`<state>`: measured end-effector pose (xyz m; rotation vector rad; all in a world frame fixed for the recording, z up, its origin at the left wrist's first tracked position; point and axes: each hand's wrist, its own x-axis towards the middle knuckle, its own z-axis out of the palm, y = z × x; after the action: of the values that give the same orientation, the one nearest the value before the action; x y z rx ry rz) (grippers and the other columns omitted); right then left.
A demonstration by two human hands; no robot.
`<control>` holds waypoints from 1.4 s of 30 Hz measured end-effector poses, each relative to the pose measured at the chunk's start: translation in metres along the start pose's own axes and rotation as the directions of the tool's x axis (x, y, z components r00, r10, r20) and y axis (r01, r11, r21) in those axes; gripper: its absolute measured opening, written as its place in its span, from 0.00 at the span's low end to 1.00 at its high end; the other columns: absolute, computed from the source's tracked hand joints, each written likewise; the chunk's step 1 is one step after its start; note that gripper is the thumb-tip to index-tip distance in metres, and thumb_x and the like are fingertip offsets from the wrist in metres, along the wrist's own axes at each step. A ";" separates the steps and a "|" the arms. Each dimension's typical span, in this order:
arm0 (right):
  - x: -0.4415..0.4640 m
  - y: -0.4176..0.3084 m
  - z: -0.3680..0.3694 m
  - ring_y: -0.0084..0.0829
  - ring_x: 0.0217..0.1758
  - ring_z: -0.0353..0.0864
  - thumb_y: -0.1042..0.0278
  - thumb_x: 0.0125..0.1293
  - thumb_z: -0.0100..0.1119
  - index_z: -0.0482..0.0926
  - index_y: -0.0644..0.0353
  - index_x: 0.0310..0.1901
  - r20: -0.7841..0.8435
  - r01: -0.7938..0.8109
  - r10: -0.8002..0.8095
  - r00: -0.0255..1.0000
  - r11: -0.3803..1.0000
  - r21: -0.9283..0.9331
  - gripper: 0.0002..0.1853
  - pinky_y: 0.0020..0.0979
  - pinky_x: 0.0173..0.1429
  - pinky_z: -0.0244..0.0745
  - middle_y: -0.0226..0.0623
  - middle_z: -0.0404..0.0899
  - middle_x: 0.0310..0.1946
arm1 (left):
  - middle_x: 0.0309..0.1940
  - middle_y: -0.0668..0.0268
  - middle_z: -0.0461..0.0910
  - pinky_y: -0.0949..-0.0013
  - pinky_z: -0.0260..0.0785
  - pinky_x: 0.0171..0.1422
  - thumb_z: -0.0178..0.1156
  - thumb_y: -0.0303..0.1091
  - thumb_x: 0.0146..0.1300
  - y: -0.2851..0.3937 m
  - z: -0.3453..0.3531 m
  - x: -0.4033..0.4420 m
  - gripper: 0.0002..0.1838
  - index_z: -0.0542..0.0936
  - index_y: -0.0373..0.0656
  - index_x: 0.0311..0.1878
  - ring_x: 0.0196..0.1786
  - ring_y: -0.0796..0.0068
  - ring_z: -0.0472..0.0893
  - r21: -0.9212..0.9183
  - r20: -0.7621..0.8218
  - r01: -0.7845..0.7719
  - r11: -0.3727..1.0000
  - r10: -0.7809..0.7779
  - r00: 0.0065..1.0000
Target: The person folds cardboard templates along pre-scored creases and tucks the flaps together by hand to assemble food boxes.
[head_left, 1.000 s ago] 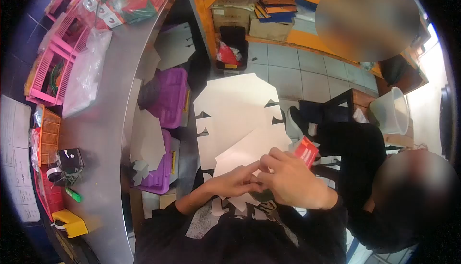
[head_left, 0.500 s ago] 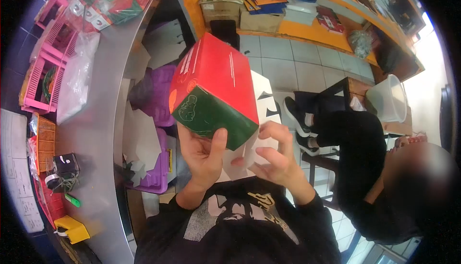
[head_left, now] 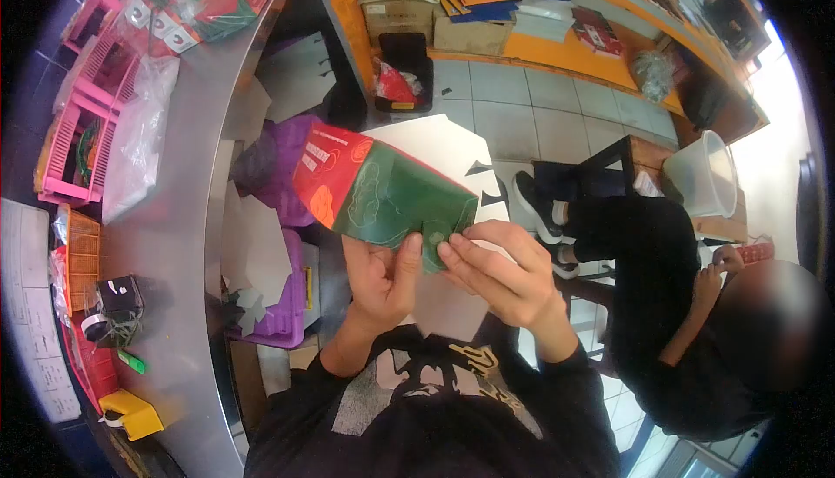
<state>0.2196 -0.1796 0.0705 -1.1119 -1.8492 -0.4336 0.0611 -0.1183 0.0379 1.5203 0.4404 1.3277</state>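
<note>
A red and green printed cardboard box (head_left: 396,195) is held up in front of my chest, its green side towards me. My left hand (head_left: 383,278) grips its lower left edge, the thumb pressed on the green side. With thumb and fingertips, my right hand (head_left: 509,278) pinches a small green flap at the lower right corner. White die-cut cardboard (head_left: 448,134) shows behind the box, with dark cut-outs along its right edge. More pale cardboard (head_left: 448,308) lies below my hands, against my shirt. The inside of the box is hidden.
On my left runs a steel counter (head_left: 187,243) with a tape dispenser (head_left: 130,415) and pink baskets (head_left: 83,152). Purple crates (head_left: 283,326) with cardboard sheets stand beside it. Another person (head_left: 661,278) sits at right near a white bucket (head_left: 700,173). Orange shelving (head_left: 539,56) is ahead.
The box has tilted and come lower, so its green side now faces me and less red shows. My right hand has closed from spread fingers onto the green flap.
</note>
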 end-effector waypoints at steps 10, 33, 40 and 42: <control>-0.015 0.004 0.005 0.38 0.39 0.79 0.72 0.37 0.75 0.82 0.66 0.41 -0.024 -0.209 0.220 0.975 0.949 0.235 0.24 0.34 0.42 0.77 0.39 0.79 0.37 | 0.57 0.51 0.70 0.67 0.64 0.63 0.45 0.17 0.63 -0.021 0.011 -0.020 0.23 0.62 0.28 0.63 0.59 0.64 0.73 0.259 0.237 -0.240 0.936 0.179 0.955; -0.071 -0.012 0.000 0.34 0.65 0.70 0.52 0.63 0.63 0.63 0.59 0.69 0.235 -0.306 0.826 0.513 -0.080 0.949 0.36 0.41 0.67 0.65 0.42 0.70 0.63 | 0.45 0.54 0.80 0.61 0.75 0.48 0.62 0.22 0.57 -0.047 0.066 -0.017 0.14 0.79 0.37 0.48 0.47 0.55 0.82 0.194 0.305 -0.090 0.977 0.027 0.952; -0.091 0.009 -0.016 0.35 0.64 0.69 0.47 0.55 0.65 0.59 0.61 0.67 0.119 -0.267 0.940 0.319 -0.031 0.963 0.43 0.42 0.69 0.61 0.40 0.69 0.61 | 0.59 0.52 0.72 0.57 0.62 0.65 0.68 0.40 0.52 0.006 0.034 0.035 0.33 0.72 0.32 0.58 0.60 0.52 0.72 0.373 0.144 -0.344 0.862 0.312 0.939; -0.083 0.005 -0.024 0.35 0.65 0.68 0.49 0.54 0.65 0.59 0.61 0.67 0.136 -0.335 0.922 0.363 -0.007 0.942 0.43 0.41 0.69 0.61 0.41 0.68 0.61 | 0.57 0.52 0.73 0.58 0.60 0.66 0.67 0.38 0.51 0.017 0.029 0.076 0.32 0.71 0.31 0.58 0.59 0.52 0.72 0.352 0.078 -0.395 0.849 0.394 0.916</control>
<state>0.2515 -0.2350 0.0130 -0.7909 -0.4785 0.7783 0.1060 -0.0780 0.0950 2.0005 0.3969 1.6250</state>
